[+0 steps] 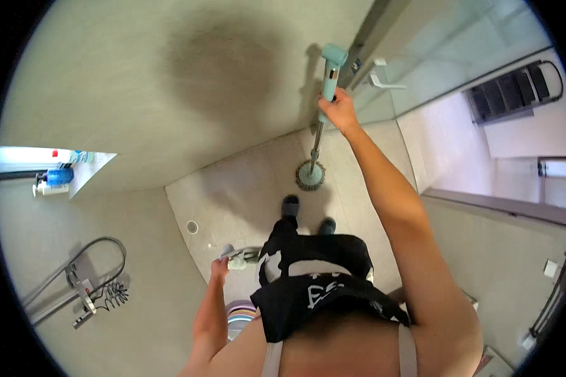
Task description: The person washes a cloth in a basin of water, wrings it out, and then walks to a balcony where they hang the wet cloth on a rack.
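The right hand (338, 110) grips a scrubber (324, 94) whose head rests on the floor (245, 188) by the wall, while the left hand (220, 267) clasps a sprayer (239, 256).

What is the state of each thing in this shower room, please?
Long-handled scrubber: upright, round head on the floor.
Right hand: closed around the scrubber's handle.
Left hand: holding a small spray nozzle.
Glass door: cannot tell if open or shut.
Wall hose: hanging in a loop.
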Available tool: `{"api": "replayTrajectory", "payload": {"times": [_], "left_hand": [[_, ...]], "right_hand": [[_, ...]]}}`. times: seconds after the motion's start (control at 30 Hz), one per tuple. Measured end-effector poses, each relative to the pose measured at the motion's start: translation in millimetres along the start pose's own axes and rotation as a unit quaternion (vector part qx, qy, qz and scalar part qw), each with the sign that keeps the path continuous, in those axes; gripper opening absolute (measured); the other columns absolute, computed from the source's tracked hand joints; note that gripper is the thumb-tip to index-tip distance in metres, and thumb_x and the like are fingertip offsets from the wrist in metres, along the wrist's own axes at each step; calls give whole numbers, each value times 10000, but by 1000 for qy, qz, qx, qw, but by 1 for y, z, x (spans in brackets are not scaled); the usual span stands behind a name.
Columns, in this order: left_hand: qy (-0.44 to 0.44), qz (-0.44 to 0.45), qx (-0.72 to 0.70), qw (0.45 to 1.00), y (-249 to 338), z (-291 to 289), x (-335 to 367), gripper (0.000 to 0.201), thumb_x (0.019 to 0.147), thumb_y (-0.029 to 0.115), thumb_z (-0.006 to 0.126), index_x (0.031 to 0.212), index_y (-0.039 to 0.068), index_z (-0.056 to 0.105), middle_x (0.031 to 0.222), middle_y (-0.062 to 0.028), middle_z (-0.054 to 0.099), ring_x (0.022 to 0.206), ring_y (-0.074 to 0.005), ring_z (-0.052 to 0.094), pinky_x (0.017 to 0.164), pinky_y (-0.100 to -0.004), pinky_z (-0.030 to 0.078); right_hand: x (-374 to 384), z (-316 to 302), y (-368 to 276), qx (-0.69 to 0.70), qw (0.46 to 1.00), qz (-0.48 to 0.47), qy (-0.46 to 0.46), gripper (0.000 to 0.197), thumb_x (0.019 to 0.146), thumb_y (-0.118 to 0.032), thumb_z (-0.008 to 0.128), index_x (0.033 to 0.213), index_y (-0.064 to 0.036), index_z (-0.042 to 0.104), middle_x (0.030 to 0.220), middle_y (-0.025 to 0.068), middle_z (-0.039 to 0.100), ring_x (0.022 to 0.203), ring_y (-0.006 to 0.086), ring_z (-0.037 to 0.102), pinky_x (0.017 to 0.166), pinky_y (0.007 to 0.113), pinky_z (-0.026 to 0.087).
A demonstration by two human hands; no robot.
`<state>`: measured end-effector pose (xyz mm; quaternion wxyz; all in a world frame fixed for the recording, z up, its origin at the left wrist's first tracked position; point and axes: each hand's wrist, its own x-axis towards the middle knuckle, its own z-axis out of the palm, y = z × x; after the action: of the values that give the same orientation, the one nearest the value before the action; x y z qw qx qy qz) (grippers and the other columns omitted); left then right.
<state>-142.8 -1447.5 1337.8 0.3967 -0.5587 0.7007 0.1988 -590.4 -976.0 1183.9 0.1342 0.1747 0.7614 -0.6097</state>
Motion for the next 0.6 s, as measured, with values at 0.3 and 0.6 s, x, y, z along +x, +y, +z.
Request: {"api": "replayTrajectory", "payload": {"times": [0.3,0.6], "left_hand": [[-87,76,53,992,-147,-59,169,323,842,276,642,863,-46,630,707,-106,580,575,-200,540,484,-349,420],[-32,456,579,675,-320,-42,166,156,811,103,552,737,30,668,790,-123,659,772,-279,632,669,-383,506]], "right_hand": [[-301,35,2,99,989,84,69,90,891,-80,627,904,-15,566,951,103,679,902,176,625,806,323,502],[-527,-38,-28,259,924,-5,283,158,882,-87,671,895,3,541,908,147,658,918,251,662,901,396,474]]}}
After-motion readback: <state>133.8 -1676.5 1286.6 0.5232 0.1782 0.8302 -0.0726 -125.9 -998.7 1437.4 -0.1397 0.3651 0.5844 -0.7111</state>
